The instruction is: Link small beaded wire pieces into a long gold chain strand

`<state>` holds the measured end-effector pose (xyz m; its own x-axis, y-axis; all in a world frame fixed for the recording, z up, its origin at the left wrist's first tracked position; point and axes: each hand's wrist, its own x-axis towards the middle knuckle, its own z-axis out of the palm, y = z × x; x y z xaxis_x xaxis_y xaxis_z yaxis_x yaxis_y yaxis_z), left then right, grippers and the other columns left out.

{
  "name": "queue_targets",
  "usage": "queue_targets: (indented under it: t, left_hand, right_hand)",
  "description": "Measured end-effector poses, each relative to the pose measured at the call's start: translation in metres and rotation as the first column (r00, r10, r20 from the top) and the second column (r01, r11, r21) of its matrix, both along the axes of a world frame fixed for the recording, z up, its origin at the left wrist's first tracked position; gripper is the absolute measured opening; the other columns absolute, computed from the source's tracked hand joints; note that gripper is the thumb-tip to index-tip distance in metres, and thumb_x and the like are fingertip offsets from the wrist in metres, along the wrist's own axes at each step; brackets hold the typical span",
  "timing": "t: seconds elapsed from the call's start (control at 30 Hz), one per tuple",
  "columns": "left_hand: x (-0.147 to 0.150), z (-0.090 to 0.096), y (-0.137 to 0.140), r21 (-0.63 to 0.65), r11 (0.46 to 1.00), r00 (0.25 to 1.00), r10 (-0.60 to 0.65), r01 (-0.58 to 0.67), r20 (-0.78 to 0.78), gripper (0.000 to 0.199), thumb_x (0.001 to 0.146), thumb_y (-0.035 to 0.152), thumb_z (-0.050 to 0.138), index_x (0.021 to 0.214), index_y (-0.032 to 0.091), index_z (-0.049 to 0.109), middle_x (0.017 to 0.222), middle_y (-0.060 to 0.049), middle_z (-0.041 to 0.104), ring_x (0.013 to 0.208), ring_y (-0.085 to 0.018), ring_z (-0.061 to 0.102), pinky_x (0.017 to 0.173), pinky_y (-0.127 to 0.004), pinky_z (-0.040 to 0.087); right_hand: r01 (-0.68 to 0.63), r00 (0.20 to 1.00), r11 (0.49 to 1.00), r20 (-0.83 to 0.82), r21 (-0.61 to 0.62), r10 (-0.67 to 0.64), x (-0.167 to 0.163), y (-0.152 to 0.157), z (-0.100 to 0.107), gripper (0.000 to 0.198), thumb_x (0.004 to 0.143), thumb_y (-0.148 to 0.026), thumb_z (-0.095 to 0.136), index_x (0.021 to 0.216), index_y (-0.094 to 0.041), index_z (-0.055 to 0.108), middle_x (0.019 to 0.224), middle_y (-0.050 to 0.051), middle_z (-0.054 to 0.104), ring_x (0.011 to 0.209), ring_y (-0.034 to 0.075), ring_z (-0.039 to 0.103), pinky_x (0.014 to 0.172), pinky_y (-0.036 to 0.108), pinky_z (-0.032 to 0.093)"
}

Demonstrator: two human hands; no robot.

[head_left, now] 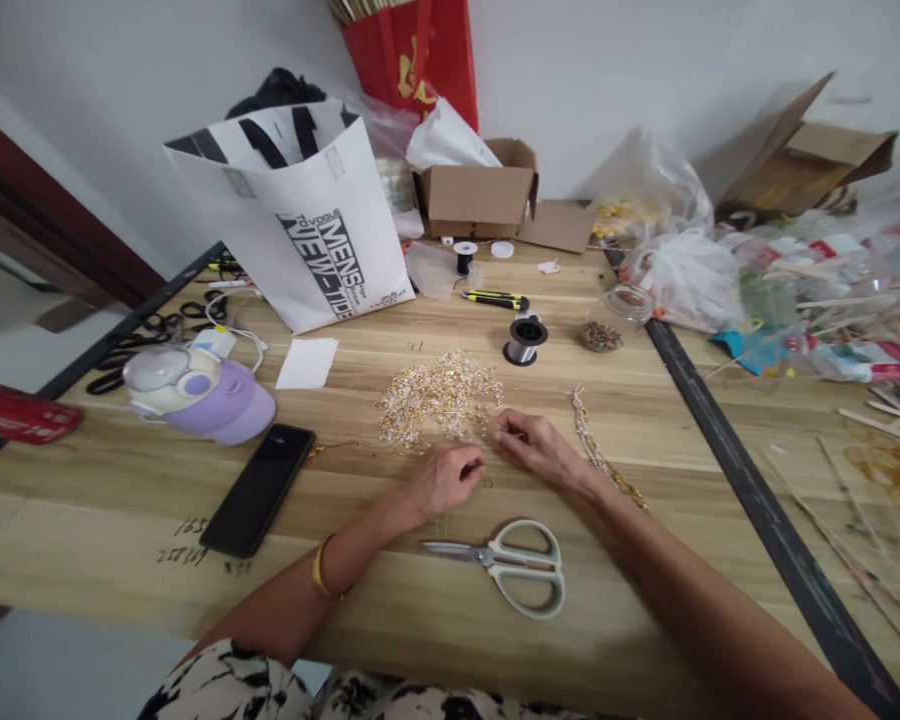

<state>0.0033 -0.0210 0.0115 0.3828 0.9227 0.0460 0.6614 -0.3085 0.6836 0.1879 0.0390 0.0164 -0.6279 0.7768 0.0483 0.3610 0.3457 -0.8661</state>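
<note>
My left hand (447, 474) is closed in a pinch just in front of a loose pile of gold and clear beads (442, 398). Close by on its right, my right hand (532, 442) also has its fingertips pinched together, at the pile's right edge. What the fingers hold is too small to make out. A pair of scissors (506, 562) with pale handles lies nearer to me, blades pointing left. To the right of my right hand, a bundle of beaded strands (598, 450) stretches over the wooden table (360, 620).
Beyond the beads stand a spool of silver wire (525, 340), a yellow utility knife (495, 299) and a jar of small beads (607, 325). A phone (259, 490) and a purple cup (210, 395) are on the left. Plastic bags (690, 275) crowd the right.
</note>
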Motion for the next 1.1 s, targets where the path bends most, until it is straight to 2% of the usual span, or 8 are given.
queue_targets:
  t: [0.27, 0.47, 0.53, 0.63, 0.73, 0.83, 0.97, 1.1]
  left_hand:
    - [-0.002, 0.007, -0.003, 0.011, 0.999, 0.996, -0.038, 0.039, -0.079, 0.019, 0.082, 0.017, 0.048, 0.068, 0.016, 0.062, 0.067, -0.003, 0.061, 0.063, -0.017, 0.053, 0.063, -0.026, 0.035]
    - [-0.004, 0.01, -0.004, -0.033, 0.999, 0.998, -0.029, 0.027, -0.054, 0.017, 0.082, 0.017, 0.05, 0.07, 0.016, 0.063, 0.069, -0.001, 0.063, 0.066, -0.014, 0.054, 0.066, -0.024, 0.037]
    - [-0.005, 0.011, -0.003, -0.065, 0.998, 0.999, -0.008, 0.006, -0.036, 0.016, 0.081, 0.018, 0.05, 0.072, 0.017, 0.064, 0.069, 0.0, 0.063, 0.065, -0.013, 0.053, 0.065, -0.022, 0.038]
    - [-0.006, 0.01, -0.001, -0.122, 0.992, 0.999, 0.031, -0.026, 0.036, 0.014, 0.079, 0.018, 0.052, 0.073, 0.016, 0.065, 0.068, 0.001, 0.064, 0.061, -0.011, 0.053, 0.061, -0.02, 0.038]
    - [-0.007, 0.005, 0.002, -0.149, 0.988, 0.984, 0.068, -0.043, 0.166, 0.013, 0.077, 0.017, 0.054, 0.073, 0.014, 0.066, 0.066, 0.0, 0.064, 0.06, -0.01, 0.053, 0.057, -0.019, 0.037]
    - [-0.009, -0.002, 0.005, -0.175, 0.983, 0.956, 0.104, -0.057, 0.274, 0.014, 0.078, 0.02, 0.055, 0.073, 0.013, 0.066, 0.065, 0.0, 0.063, 0.059, -0.01, 0.053, 0.057, -0.019, 0.039]
    - [-0.009, -0.008, 0.006, -0.225, 0.972, 0.909, 0.152, -0.066, 0.389, 0.016, 0.077, 0.024, 0.056, 0.073, 0.012, 0.066, 0.065, -0.001, 0.063, 0.06, -0.011, 0.053, 0.057, -0.02, 0.04]
    - [-0.009, -0.005, 0.008, -0.328, 0.941, 0.825, 0.251, -0.085, 0.506, 0.015, 0.075, 0.025, 0.059, 0.07, 0.011, 0.063, 0.06, 0.0, 0.059, 0.055, -0.01, 0.051, 0.053, -0.02, 0.038]
  right_hand:
    - [-0.259, 0.943, 0.934, 0.273, 0.245, 0.19, -0.041, 0.013, 0.032, 0.013, 0.087, -0.017, 0.046, 0.075, -0.016, 0.053, 0.065, 0.001, 0.053, 0.057, 0.011, 0.044, 0.055, 0.023, 0.031]
    - [-0.222, 0.969, 0.882, 0.197, 0.415, 0.151, -0.11, 0.034, 0.053, 0.013, 0.087, -0.024, 0.052, 0.079, -0.016, 0.059, 0.061, -0.001, 0.054, 0.054, 0.01, 0.045, 0.055, 0.021, 0.032]
    - [-0.175, 0.982, 0.867, 0.145, 0.466, 0.12, -0.131, 0.039, 0.057, 0.015, 0.088, -0.02, 0.049, 0.094, -0.015, 0.061, 0.07, 0.001, 0.061, 0.061, 0.012, 0.052, 0.059, 0.023, 0.037]
    - [-0.217, 0.976, 0.827, 0.114, 0.519, 0.184, -0.147, 0.042, 0.058, 0.037, 0.086, -0.006, 0.043, 0.119, -0.019, 0.054, 0.107, 0.006, 0.063, 0.089, 0.016, 0.059, 0.072, 0.026, 0.043]
    - [-0.245, 0.969, 0.808, 0.118, 0.536, 0.216, -0.144, 0.043, 0.054, 0.037, 0.084, -0.003, 0.044, 0.114, -0.019, 0.059, 0.12, 0.008, 0.057, 0.1, 0.018, 0.057, 0.08, 0.029, 0.045]
    - [-0.164, 0.986, 0.853, 0.072, 0.495, 0.149, -0.127, 0.043, 0.047, 0.022, 0.086, -0.008, 0.047, 0.096, -0.015, 0.065, 0.095, 0.007, 0.067, 0.086, 0.016, 0.061, 0.077, 0.028, 0.045]
    - [-0.067, 0.998, 0.916, 0.021, 0.395, 0.064, -0.096, 0.039, 0.039, 0.008, 0.082, -0.013, 0.056, 0.08, -0.014, 0.063, 0.074, 0.002, 0.065, 0.067, 0.013, 0.058, 0.065, 0.024, 0.044]
    - [0.008, 0.997, 0.945, -0.075, 0.328, 0.018, -0.06, 0.024, 0.033, 0.004, 0.08, -0.015, 0.057, 0.077, -0.015, 0.061, 0.07, 0.001, 0.061, 0.064, 0.011, 0.056, 0.062, 0.023, 0.044]
